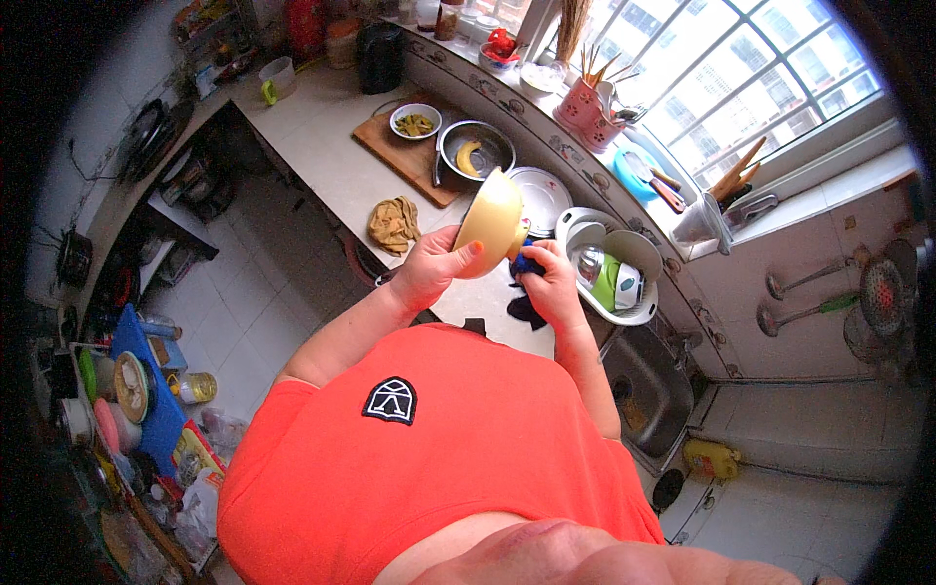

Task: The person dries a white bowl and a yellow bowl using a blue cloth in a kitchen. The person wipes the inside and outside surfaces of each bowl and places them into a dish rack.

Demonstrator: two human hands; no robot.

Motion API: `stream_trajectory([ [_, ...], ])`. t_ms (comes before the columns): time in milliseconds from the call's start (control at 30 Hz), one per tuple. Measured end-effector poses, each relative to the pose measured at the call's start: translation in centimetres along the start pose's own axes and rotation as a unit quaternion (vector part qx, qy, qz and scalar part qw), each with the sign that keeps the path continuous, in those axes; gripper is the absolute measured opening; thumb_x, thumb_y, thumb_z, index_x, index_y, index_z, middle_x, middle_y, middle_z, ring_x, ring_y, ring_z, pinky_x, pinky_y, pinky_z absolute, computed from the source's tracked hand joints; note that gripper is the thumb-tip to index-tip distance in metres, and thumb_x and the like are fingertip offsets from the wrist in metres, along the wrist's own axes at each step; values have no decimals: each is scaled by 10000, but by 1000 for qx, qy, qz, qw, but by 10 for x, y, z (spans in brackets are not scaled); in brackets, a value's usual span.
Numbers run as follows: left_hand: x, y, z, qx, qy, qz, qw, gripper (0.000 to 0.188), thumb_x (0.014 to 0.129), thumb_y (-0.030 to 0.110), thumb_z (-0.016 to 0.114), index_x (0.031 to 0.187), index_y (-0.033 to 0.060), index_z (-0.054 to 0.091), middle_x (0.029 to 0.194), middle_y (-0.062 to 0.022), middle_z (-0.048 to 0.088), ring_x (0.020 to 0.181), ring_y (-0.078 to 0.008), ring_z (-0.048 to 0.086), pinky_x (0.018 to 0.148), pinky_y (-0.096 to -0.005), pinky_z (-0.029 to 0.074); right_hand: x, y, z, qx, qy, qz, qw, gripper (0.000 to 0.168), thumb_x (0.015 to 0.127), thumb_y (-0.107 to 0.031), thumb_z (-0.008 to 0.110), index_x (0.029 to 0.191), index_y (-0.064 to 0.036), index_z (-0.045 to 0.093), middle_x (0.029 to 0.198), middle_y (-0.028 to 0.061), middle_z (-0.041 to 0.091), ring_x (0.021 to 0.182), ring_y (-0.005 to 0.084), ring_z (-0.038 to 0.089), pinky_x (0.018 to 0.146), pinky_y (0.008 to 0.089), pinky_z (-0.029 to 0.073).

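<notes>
A yellow bowl is tipped on its side above the counter, its round outside towards the right. My left hand grips it, the thumb on the outer wall. At the bowl's foot, my right hand holds a dark blue cloth. Another dark piece, perhaps part of the same cloth, shows on the counter below. A crumpled brown cloth lies left of my left hand. Behind the yellow bowl are a metal bowl with a banana in it and stacked white plates.
A wooden cutting board bears a white bowl of food and a knife. To the right stand a white dish basket with dishes and a steel sink. Utensil holders line the windowsill.
</notes>
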State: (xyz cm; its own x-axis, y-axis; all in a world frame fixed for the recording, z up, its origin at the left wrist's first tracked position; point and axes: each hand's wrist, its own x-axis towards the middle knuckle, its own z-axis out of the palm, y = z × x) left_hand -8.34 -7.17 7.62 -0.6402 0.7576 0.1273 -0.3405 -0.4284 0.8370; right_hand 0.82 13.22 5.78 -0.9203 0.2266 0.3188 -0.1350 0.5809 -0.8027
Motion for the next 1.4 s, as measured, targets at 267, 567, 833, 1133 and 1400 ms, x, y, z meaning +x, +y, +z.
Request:
stream_trajectory([
  [267, 10, -21, 0, -11, 7, -18, 1000, 341, 990, 201, 569, 1280, 21, 558, 1203, -53, 640, 1077, -130, 611, 934, -302, 492, 5, -52, -10, 415, 207, 75, 883, 403, 841, 15, 540, 1244, -15, 542, 1045, 116, 656, 899, 214, 654, 833, 339, 537],
  [567, 6, -31, 1, 59, -87, -30, 994, 218, 983, 137, 576, 1174, 44, 626, 1050, 6, 640, 937, -66, 566, 824, -234, 472, 25, -45, 10, -127, 95, -141, 977, 592, 836, -145, 590, 1401, -29, 454, 1468, 257, 388, 1351, 419, 390, 1138, 449, 292],
  [833, -8, -9, 13, 225, -154, 17, 962, 256, 976, 82, 567, 1208, -20, 605, 1088, 0, 645, 1002, -67, 557, 894, -238, 451, 39, -9, -1, 329, 116, 175, 921, 371, 964, -288, 516, 1206, -19, 598, 1184, 204, 615, 1025, 296, 620, 895, 406, 475],
  [1133, -9, 11, -2, 260, -183, -23, 948, 196, 966, 104, 593, 1127, 6, 648, 978, 16, 635, 905, -56, 556, 815, -238, 458, 40, -33, 2, 131, 49, 17, 990, 477, 942, -258, 551, 1376, -66, 498, 1335, 201, 524, 1226, 344, 506, 1057, 427, 378],
  [1400, -17, 17, -2, 51, -205, -47, 976, 305, 946, 45, 599, 1245, -16, 610, 1225, -28, 627, 1152, -95, 540, 1013, -283, 412, 35, 20, 22, 743, -19, 160, 649, 573, 991, -460, 433, 1397, -58, 465, 1357, 136, 553, 1222, 333, 543, 1047, 485, 434],
])
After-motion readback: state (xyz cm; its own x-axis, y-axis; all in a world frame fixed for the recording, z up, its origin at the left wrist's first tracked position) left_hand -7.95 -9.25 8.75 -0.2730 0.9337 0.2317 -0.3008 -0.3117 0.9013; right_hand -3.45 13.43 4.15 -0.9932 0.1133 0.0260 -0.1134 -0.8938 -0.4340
